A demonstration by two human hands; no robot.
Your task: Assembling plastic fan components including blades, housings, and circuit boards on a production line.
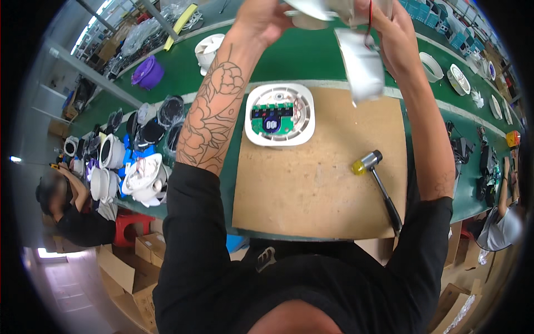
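Observation:
Both hands are raised over the far side of the bench, at the top edge of the view. My left hand (266, 22) is closed on the left side of a white plastic part (311, 16), which is blurred and partly cut off. My right hand (396, 42) grips its right side, where a red and dark wire runs down. Below the right hand hangs a pale, glossy curved piece (360, 69), smeared by motion; how it is attached cannot be made out. On the cardboard mat (300, 189) lies a white rounded base (305, 133) with a green circuit board (261, 125).
A hammer (384, 189) with a yellow head end lies at the mat's right. Left stand several white fan housings (146, 178) and a purple tub (148, 72). Cables and adapters (489, 167) lie right. Co-workers sit at left (78, 206) and right (500, 222).

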